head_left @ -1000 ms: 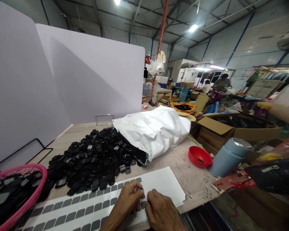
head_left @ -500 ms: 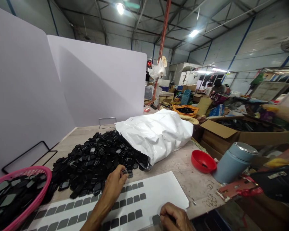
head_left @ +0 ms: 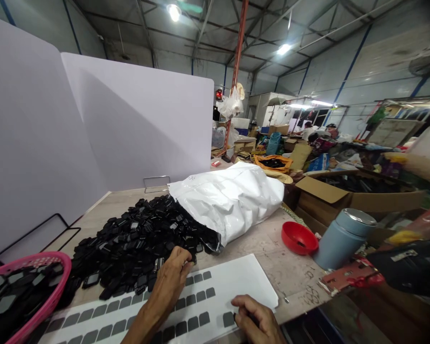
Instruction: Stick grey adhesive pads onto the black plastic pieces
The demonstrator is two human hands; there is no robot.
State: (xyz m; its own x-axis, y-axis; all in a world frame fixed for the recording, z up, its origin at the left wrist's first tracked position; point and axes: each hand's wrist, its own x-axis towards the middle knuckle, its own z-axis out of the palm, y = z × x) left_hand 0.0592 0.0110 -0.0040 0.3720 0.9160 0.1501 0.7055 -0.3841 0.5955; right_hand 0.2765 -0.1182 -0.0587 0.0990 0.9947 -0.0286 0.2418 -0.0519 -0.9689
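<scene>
My left hand reaches to the near edge of a heap of small black plastic pieces, which look like watch cases. Its fingers are bent together and pointed down; whatever they grip is hidden behind them. Below lies a white sheet with rows of dark grey, rounded squares. Over the sheet's near right part is my right hand, its index finger and thumb apart and its other fingers curled. Their tips are beside a lone grey square, with a small dark bit at the thumb.
A white plastic sack lies behind the heap, its mouth toward the pieces. At left is a pink basket of black pieces. A red bowl and a blue flask stand at right. White panels rise behind.
The view has shifted slightly. My left hand has turned with its fingers farther over at the heap's edge. My right index finger has lifted and straightened away from the thumb.
</scene>
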